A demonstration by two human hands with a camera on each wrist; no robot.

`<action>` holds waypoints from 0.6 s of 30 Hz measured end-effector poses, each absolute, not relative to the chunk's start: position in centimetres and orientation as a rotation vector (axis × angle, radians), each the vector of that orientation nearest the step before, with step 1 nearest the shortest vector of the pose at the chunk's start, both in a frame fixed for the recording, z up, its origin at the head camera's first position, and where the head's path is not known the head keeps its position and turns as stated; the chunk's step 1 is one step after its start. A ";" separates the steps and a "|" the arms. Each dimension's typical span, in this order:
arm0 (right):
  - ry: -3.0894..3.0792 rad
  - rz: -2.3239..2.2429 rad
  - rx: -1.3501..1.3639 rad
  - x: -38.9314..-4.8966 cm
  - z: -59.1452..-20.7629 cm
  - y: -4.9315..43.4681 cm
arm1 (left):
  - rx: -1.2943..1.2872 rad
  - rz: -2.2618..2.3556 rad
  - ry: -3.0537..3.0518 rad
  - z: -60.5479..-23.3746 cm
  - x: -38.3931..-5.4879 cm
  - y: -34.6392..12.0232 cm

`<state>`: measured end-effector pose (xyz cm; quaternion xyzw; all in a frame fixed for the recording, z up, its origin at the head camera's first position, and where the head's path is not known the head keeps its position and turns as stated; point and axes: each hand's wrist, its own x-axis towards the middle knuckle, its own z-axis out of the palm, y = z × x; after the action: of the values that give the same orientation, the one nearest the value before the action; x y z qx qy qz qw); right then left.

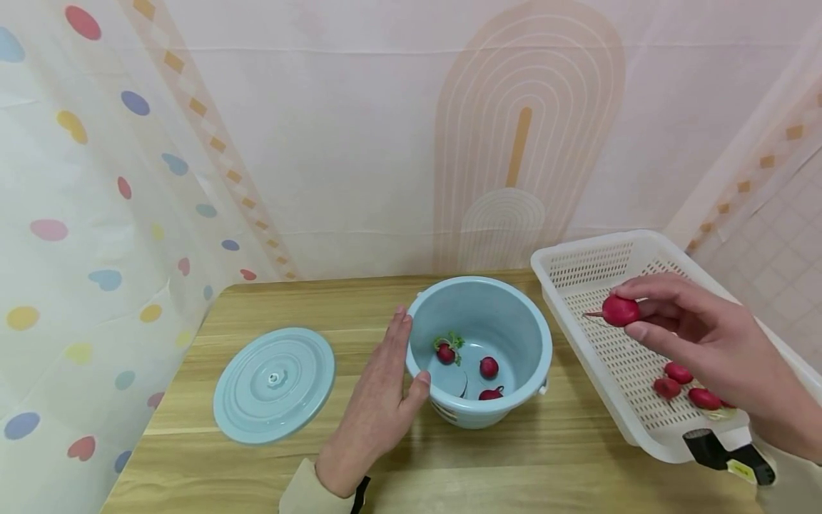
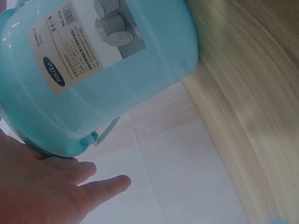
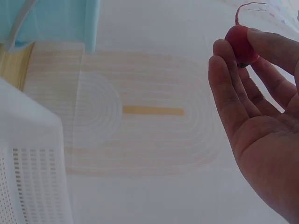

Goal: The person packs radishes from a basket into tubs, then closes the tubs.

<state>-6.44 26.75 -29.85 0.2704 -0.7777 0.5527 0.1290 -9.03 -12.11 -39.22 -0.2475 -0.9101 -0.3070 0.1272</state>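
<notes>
Between thumb and fingers my right hand [image 1: 700,335] pinches a red radish [image 1: 620,310], raised over the white basket [image 1: 578,357], its thin root pointing left toward the bucket. The right wrist view shows the same radish [image 3: 241,45] at the fingertips. My left hand [image 1: 379,392] rests against the near left rim of a light blue bucket [image 1: 478,410], fingers straight. Inside the bucket lie a radish with green leaves [image 1: 446,353] and two bare radishes, one in the middle [image 1: 489,368] and one by the near wall [image 1: 491,393]. Several radishes [image 1: 668,387] lie in the basket, partly hidden by my right hand.
A round light blue lid [image 1: 275,385] lies flat on the wooden table [image 1: 359,300], left of the bucket. The perforated basket stands right of the bucket. A patterned curtain [image 1: 347,143] hangs behind the table, with a dotted one [image 1: 83,271] at the left.
</notes>
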 end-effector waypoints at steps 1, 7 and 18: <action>-2.261 1.636 0.782 -6.3 -29.8 26.6 | -0.721 -0.891 -2.646 -39.3 -9.0 -12.1; -2.210 1.715 0.777 -5.6 -30.1 25.4 | -0.728 -0.883 -2.635 -39.4 -9.1 -12.1; -2.060 1.632 0.952 -6.0 -31.0 22.6 | -0.717 -0.886 -2.655 -39.1 -8.9 -12.1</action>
<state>-5.98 22.55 -31.03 0.3356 -0.7259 0.5752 0.1722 -8.92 -12.12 -39.10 -0.2462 -0.9116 -0.3042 0.1260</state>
